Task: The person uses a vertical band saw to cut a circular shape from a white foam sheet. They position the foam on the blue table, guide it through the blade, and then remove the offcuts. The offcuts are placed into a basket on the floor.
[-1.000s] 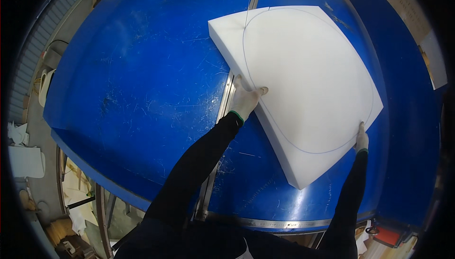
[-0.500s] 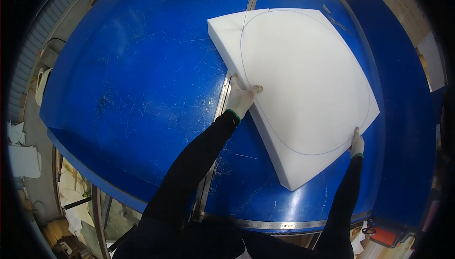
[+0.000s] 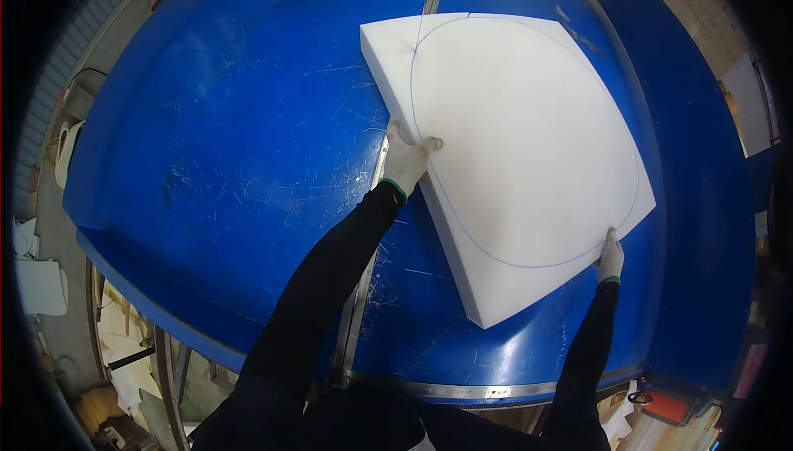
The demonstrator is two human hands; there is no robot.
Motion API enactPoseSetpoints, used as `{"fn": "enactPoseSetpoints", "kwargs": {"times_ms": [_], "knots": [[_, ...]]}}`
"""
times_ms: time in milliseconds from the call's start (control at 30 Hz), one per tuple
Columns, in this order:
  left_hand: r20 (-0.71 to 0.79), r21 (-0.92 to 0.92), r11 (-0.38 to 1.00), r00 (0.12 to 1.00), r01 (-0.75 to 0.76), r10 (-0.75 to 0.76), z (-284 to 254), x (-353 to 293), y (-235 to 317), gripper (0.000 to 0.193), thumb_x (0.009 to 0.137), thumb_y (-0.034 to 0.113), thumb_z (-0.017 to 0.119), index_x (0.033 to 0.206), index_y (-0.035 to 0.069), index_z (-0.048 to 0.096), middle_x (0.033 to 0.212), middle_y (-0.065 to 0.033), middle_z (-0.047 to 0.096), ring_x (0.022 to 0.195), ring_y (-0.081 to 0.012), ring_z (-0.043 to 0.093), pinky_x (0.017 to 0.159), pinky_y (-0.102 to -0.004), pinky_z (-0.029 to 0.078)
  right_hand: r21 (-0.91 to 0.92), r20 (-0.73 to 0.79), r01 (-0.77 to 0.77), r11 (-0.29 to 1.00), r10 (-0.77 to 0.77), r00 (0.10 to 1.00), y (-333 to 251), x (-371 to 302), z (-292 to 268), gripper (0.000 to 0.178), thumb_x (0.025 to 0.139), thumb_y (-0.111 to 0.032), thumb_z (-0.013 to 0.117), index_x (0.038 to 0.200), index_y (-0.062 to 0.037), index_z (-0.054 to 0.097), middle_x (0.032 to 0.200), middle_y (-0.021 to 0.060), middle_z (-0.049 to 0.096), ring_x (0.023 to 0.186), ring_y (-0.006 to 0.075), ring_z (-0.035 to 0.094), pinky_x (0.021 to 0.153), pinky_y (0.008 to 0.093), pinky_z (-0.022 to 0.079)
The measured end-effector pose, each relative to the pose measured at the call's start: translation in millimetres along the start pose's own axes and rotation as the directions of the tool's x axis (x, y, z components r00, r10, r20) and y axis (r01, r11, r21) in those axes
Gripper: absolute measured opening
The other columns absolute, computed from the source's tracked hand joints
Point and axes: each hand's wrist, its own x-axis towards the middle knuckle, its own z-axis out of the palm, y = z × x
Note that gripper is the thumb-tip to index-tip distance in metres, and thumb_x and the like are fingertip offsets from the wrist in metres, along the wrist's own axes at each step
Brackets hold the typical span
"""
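Note:
A thick white foam block (image 3: 529, 145) lies on a blue table (image 3: 248, 137), with a rounded outline (image 3: 529, 267) drawn on its top in bluish-purple. My left hand (image 3: 407, 158), in a whitish glove with a green cuff, grips the block's left side, thumb on top; its other fingers are partly hidden by the side. My right hand (image 3: 610, 259), gloved alike, holds the near right edge, thumb on top and fingers underneath out of sight. A thin upright wire (image 3: 425, 1) comes down to the block's far left part, close to the drawn line.
A metal strip (image 3: 355, 319) runs across the table, partly under the block. A metal ruler edge (image 3: 496, 391) follows the near rim. To the right stands a dark blue panel (image 3: 694, 203). White offcuts (image 3: 41, 286) lie at the far left.
The block has turned slightly clockwise, its near corner swinging left and its right corner coming nearer. Both hands have shifted a little left with it, keeping their grip.

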Motion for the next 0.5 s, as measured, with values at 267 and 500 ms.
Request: {"fn": "enactPoseSetpoints", "kwargs": {"times_ms": [267,500], "knots": [[-0.015,-0.009,1.0,1.0,0.02,-0.02,4,2,17,0.096,0.078,0.016,0.081,0.145,-0.014,0.018,0.121,-0.0237,0.064,0.103,-0.0278,0.068,0.089,-0.0324,0.054,0.048,-0.004,-0.018,0.999,0.019,1.0,-2,-28,0,0.05,0.1,-0.058,0.057,0.079,-0.0116,0.054,0.062,-0.0015,0.049,0.047,0.0112,0.044,0.042,0.0277,0.031],[-0.034,0.008,1.0,0.999,0.03,-0.029,2,12,23,0.092,0.078,0.018,0.081,0.139,-0.016,0.021,0.114,-0.0243,0.066,0.099,-0.0278,0.068,0.087,-0.033,0.055,0.082,-0.012,-0.04,0.996,0.041,0.999,-5,-46,7,0.05,0.1,-0.058,0.056,0.081,-0.0112,0.054,0.061,-0.0021,0.048,0.046,0.0102,0.043,0.041,0.0271,0.029]]}}
